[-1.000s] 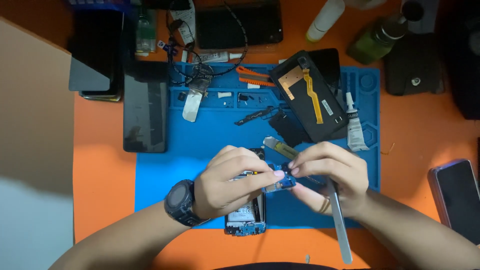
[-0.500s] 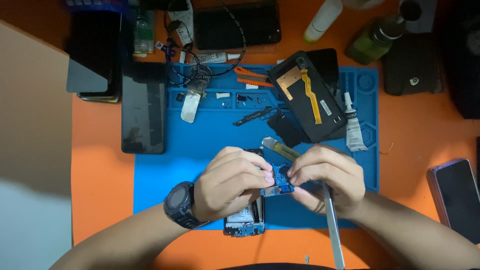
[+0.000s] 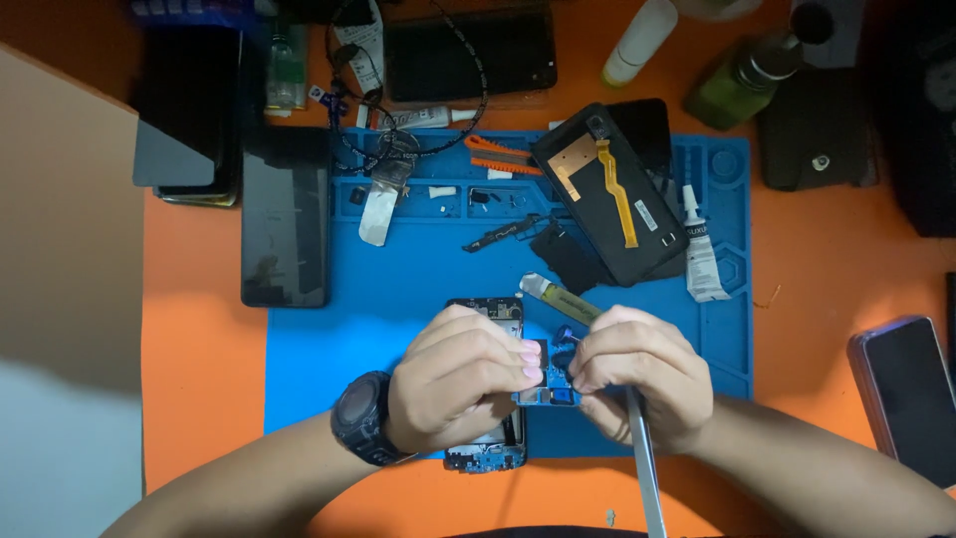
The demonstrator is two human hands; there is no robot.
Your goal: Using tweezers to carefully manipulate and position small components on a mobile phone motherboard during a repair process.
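A: Where's the board sitting rn?

B: The small blue circuit board (image 3: 550, 384) is being held up between both hands, just above the opened phone (image 3: 488, 384) that's lying w/ its long axis running away from the person, top edge toward the far side of the mat.

A: Which hand's got it?

B: Both. Left hand (image 3: 460, 384) is curling over the phone, fingertips (image 3: 528, 361) closing on the board's left edge. Right hand (image 3: 642, 384) is pinching the right edge; fingers are nearly closed, hardly any gap. The board's long axis is looking roughly left-right, between the two sets of fingertips.

A: Anything else in the right hand?

B: A thin metal tool (image 3: 645, 468) is running down from the right palm toward the near edge; looks tucked under the fingers, can't tell how firmly. A yellowish flat pry tool (image 3: 558, 297) is poking out behind the knuckles.

A: Surface?

B: Blue repair mat (image 3: 398, 289) on an orange table (image 3: 199, 379). Crowded far side: back cover w/ orange flex strip (image 3: 609, 194), glue tube (image 3: 700, 249), dark phone (image 3: 285, 214) at the left. Open mat is lying left of the hands.
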